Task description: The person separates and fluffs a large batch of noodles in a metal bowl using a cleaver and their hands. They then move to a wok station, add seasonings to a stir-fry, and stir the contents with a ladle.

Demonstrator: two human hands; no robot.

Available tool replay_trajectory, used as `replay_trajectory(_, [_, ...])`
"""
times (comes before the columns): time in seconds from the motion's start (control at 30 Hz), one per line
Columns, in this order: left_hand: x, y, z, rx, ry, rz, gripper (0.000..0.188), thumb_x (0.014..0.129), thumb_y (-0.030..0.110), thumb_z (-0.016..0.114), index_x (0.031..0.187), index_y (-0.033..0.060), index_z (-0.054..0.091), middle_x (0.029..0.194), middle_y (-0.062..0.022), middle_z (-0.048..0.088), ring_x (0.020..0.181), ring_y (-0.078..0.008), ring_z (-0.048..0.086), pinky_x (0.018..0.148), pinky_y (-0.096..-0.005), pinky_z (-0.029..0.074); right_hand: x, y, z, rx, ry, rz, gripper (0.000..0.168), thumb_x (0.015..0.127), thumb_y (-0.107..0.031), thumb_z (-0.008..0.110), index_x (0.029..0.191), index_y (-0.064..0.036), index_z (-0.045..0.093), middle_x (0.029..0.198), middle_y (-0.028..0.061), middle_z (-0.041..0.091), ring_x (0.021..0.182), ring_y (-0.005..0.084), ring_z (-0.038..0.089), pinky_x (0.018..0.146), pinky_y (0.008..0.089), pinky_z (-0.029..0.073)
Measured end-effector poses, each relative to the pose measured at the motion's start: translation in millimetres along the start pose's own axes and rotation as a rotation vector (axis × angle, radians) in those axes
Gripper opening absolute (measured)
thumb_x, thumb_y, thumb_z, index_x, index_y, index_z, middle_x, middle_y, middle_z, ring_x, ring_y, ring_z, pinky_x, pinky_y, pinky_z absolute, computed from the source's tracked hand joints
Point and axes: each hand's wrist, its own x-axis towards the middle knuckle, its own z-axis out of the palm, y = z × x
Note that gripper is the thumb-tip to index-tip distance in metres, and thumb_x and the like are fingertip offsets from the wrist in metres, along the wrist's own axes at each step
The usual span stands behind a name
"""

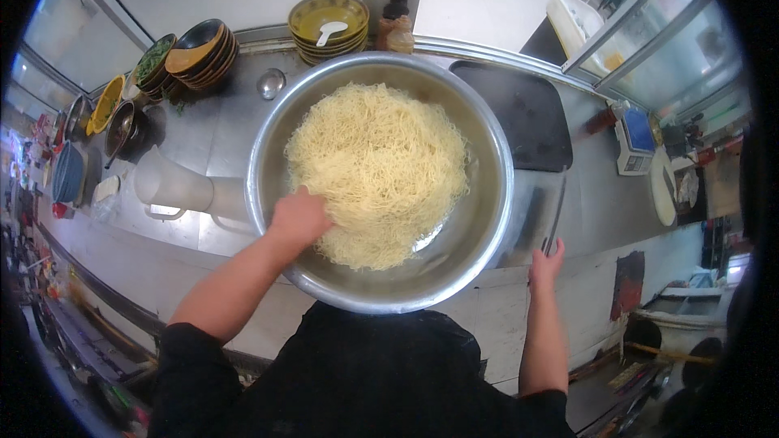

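Observation:
A wide steel basin (502, 194) stands before me at the counter's near edge. Thin yellow noodles (383, 158) are heaped inside it, leaving bare metal at the lower right. My left hand (301, 216) reaches over the basin's left rim, its fingers curled into the noodles and the fingertips buried. Outside the basin, to the right, my right hand (546, 264) grips a long thin dark utensil (557, 209), apparently chopsticks, pointing away from me. The utensil's lower end is hidden by the hand.
Behind the basin are stacked yellow bowls (328, 18) with a white spoon (331, 31), and jars (400, 35). Left lie a ladle (271, 83), dark bowls (204, 54) and a plastic pitcher (173, 182). Right are a black tray (517, 115) and a scale (636, 139).

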Motion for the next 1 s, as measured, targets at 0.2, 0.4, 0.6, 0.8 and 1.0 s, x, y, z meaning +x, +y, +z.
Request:
replay_trajectory(0.2, [32.3, -14.3, -31.3, -0.050, 0.059, 0.031, 0.030, 0.077, 0.021, 0.062, 0.102, 0.0055, 0.067, 0.105, -0.0199, 0.063, 0.095, -0.0348, 0.064, 0.084, -0.0430, 0.051, -84.5, -127.1, -60.8, 0.394, -0.175, -0.154, 0.046, 0.085, -0.013, 0.055, 0.128, -0.004, 0.043, 0.083, 0.0082, 0.057, 0.062, 0.0170, 0.054, 0.050, 0.0286, 0.045])
replay_trajectory(0.4, [145.5, -48.0, 2.0, -0.347, 0.533, 0.070, 0.059, 0.081, 0.040, 0.065, 0.130, 0.0089, 0.052, 0.138, -0.0158, 0.045, 0.125, -0.0357, 0.044, 0.102, -0.0507, 0.039, -96.0, -269.1, -8.0, 0.470, -0.716, 0.228, 0.067, 0.095, -0.065, 0.033, 0.061, -0.008, 0.044, 0.046, 0.0015, 0.038, 0.035, 0.0151, 0.037, 0.036, 0.0295, 0.034])
replay_trajectory(0.6, [191.2, -48.9, 66.8, -0.099, 0.303, 0.267, 0.047, 0.089, 0.031, 0.055, 0.131, 0.0109, 0.051, 0.148, -0.0098, 0.036, 0.132, -0.0392, 0.035, 0.103, -0.0585, 0.034, -130.3, -319.1, 150.8, 0.034, -0.967, -0.206, 0.064, 0.098, -0.058, 0.036, 0.065, -0.004, 0.048, 0.046, 0.0037, 0.040, 0.035, 0.0152, 0.039, 0.034, 0.0318, 0.033])
replay_trajectory(0.8, [162.3, -42.2, 65.3, -0.084, 0.392, 0.228, 0.036, 0.090, 0.023, 0.053, 0.124, 0.0116, 0.057, 0.145, -0.0083, 0.040, 0.131, -0.0405, 0.034, 0.104, -0.0578, 0.034, -140.1, -302.9, 226.0, -0.076, -1.021, -0.175, 0.059, 0.099, -0.054, 0.039, 0.080, 0.001, 0.051, 0.050, 0.0065, 0.044, 0.035, 0.0171, 0.041, 0.034, 0.0344, 0.037])
replay_trajectory(1.0, [158.2, -34.0, 59.6, -0.126, 0.372, 0.153, 0.038, 0.086, 0.019, 0.058, 0.123, 0.0123, 0.059, 0.144, -0.0079, 0.041, 0.131, -0.0393, 0.035, 0.106, -0.0595, 0.031, -135.6, -305.4, 246.1, -0.184, -1.002, -0.200, 0.065, 0.099, -0.055, 0.035, 0.071, 0.002, 0.049, 0.047, 0.0081, 0.042, 0.034, 0.0202, 0.040, 0.035, 0.0369, 0.038])
